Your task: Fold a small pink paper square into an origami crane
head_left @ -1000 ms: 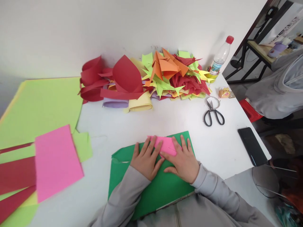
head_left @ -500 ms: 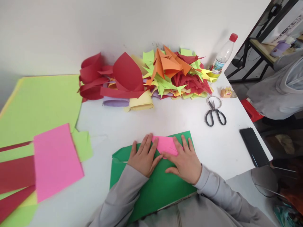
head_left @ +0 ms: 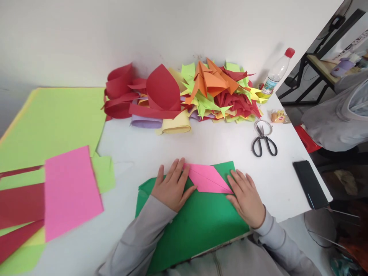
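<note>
A folded pink paper (head_left: 209,179) with a crease running along its length lies on a green sheet (head_left: 195,226) in front of me. My left hand (head_left: 172,186) rests flat with fingers spread, its fingertips and thumb at the pink paper's left end. At the right end, near the pointed tip, my right hand (head_left: 244,195) lies with fingers stretched out over the green sheet. Neither hand grasps anything. The far left corner of the green sheet is folded or lifted a little.
Loose pink paper (head_left: 73,193) and large light-green sheets (head_left: 57,126) lie left. Folded orange paper shapes (head_left: 211,78) and red paper loops (head_left: 163,90) are piled along the wall. Scissors (head_left: 264,142), a bottle (head_left: 276,73), a wrapped snack (head_left: 278,116) and a phone (head_left: 309,184) stand right.
My right hand has slid right along the pink paper to its tip, uncovering the crease. My left hand stays at the left end. The view has shifted slightly.
</note>
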A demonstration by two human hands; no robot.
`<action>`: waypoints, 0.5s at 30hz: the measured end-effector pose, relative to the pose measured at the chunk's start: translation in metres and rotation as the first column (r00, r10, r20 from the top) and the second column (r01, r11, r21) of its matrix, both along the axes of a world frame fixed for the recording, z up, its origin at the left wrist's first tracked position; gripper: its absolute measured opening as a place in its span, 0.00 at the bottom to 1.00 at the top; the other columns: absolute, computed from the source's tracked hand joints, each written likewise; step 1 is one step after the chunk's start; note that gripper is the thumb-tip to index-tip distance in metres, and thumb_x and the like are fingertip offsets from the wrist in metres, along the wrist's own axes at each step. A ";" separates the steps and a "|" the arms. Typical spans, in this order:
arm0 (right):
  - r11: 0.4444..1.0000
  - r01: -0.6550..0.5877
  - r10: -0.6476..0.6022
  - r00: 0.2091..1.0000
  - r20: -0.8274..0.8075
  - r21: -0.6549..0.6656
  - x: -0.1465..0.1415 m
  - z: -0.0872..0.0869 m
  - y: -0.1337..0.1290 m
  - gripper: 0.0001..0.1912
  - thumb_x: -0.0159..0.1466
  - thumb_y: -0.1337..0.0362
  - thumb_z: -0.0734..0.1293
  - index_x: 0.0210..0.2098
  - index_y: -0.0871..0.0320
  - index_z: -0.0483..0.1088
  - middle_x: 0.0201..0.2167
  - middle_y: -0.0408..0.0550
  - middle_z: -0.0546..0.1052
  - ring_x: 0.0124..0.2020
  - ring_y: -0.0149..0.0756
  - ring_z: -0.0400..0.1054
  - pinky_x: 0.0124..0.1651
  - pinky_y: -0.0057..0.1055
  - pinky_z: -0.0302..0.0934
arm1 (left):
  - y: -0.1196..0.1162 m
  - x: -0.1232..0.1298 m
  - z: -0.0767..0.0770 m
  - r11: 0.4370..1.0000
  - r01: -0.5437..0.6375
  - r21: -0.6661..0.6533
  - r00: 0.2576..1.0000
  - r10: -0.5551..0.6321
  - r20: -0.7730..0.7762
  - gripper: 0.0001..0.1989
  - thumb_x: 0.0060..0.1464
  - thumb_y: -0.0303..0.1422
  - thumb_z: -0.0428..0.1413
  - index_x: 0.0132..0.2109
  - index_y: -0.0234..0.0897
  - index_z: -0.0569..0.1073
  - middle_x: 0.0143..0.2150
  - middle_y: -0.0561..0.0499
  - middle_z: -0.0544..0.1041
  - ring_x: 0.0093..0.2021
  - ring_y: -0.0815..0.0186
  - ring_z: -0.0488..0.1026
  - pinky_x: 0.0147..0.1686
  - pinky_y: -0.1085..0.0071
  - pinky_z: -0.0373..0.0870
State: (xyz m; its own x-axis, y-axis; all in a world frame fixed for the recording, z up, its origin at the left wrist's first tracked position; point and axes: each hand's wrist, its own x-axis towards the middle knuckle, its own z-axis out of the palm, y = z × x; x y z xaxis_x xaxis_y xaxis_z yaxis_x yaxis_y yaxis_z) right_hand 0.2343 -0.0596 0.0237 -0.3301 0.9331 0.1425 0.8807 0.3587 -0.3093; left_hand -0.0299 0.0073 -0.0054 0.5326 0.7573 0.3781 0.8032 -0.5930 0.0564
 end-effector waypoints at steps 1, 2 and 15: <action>0.999 0.041 -0.039 0.997 -0.072 0.021 0.001 0.001 0.000 0.23 0.70 0.59 0.57 0.61 0.60 0.61 0.58 0.60 0.68 0.60 0.50 0.60 0.59 0.54 0.58 | 0.000 0.002 0.001 1.000 0.024 0.006 0.999 -0.024 0.026 0.29 0.64 0.42 0.43 0.65 0.27 0.56 0.63 0.28 0.63 0.62 0.41 0.62 0.58 0.41 0.55; 0.997 0.079 -0.075 0.986 -0.148 0.022 0.000 0.002 -0.001 0.21 0.70 0.61 0.56 0.60 0.60 0.63 0.54 0.59 0.71 0.56 0.47 0.64 0.56 0.49 0.62 | 0.000 0.004 0.001 0.998 0.066 0.006 0.996 -0.066 0.056 0.28 0.64 0.41 0.44 0.64 0.28 0.57 0.63 0.29 0.63 0.63 0.43 0.61 0.57 0.43 0.58; 0.742 0.025 -0.576 0.535 -0.618 -0.670 -0.008 0.013 0.014 0.23 0.65 0.53 0.62 0.55 0.59 0.67 0.31 0.48 0.79 0.25 0.31 0.69 0.26 0.28 0.63 | 0.001 0.021 -0.015 0.966 0.252 0.051 0.944 -0.257 0.207 0.25 0.60 0.50 0.48 0.50 0.32 0.73 0.54 0.35 0.73 0.55 0.45 0.65 0.47 0.51 0.70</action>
